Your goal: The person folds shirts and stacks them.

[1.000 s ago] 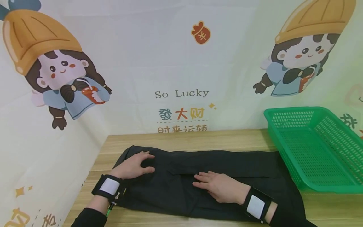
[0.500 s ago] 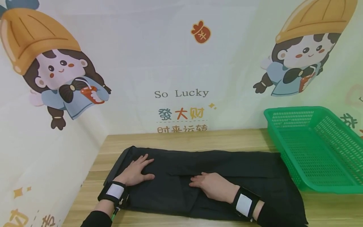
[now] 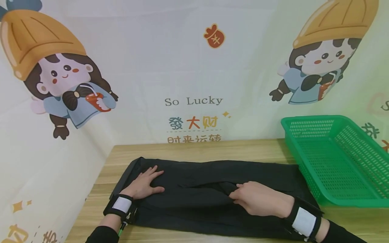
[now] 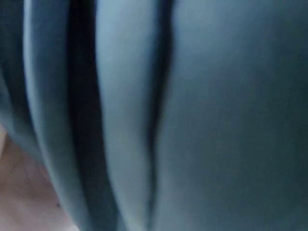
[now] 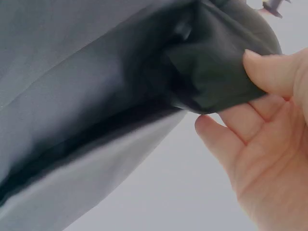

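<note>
A folded black cloth (image 3: 194,209) lies spread wide across the wooden table, with a lengthwise fold along its middle. My left hand (image 3: 144,185) rests flat on its left part, fingers spread. Right of centre, my right hand (image 3: 261,199) pinches the edge of a layer and raises it, so that the fold gapes. The right wrist view shows the thumb on top of the cloth (image 5: 221,82) and the fingers of the right hand (image 5: 269,139) beneath it. Blurred folds of the cloth (image 4: 226,120) fill most of the left wrist view.
A green perforated plastic basket (image 3: 307,179) stands at the right, close against the cloth's right end. Behind the wooden table (image 3: 194,148) hangs a printed backdrop (image 3: 136,67), which also runs along the left side.
My right hand has gone from lying on the cloth to pinching a layer, and has moved right, lifting the edge. My left hand has shifted slightly right and flattened.
</note>
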A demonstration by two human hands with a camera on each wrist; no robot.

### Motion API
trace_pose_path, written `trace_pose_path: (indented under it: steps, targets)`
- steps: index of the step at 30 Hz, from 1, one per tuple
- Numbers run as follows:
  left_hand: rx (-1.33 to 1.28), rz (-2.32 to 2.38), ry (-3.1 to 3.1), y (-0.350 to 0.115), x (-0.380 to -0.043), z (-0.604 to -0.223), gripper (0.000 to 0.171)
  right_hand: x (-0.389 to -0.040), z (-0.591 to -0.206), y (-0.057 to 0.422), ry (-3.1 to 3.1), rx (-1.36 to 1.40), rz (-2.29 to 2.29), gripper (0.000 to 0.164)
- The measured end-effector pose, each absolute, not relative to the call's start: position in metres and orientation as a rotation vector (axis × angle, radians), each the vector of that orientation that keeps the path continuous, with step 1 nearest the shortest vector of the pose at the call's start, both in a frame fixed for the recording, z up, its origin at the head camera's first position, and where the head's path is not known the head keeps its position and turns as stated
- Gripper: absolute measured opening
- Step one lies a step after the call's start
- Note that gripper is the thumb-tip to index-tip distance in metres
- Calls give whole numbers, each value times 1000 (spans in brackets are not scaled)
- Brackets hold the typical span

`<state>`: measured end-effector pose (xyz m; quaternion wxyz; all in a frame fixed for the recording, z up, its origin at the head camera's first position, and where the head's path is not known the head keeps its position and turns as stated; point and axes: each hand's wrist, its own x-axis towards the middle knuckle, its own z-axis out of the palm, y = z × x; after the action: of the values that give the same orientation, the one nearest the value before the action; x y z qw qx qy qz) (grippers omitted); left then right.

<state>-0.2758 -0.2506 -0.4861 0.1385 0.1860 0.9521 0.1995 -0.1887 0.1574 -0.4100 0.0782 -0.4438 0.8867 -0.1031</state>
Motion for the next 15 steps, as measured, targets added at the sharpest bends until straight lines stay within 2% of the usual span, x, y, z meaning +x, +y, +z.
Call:
trace_pose_path:
  steps: [8, 15]
  targets:
    - [516, 561, 2755, -251, -273, -485, 78, -176, -381, 174, 2534, -1328, -683, 12]
    - [488, 570, 2729, -246, -273, -482, 79, -175, -343, 175, 2598, -1200, -740, 19]
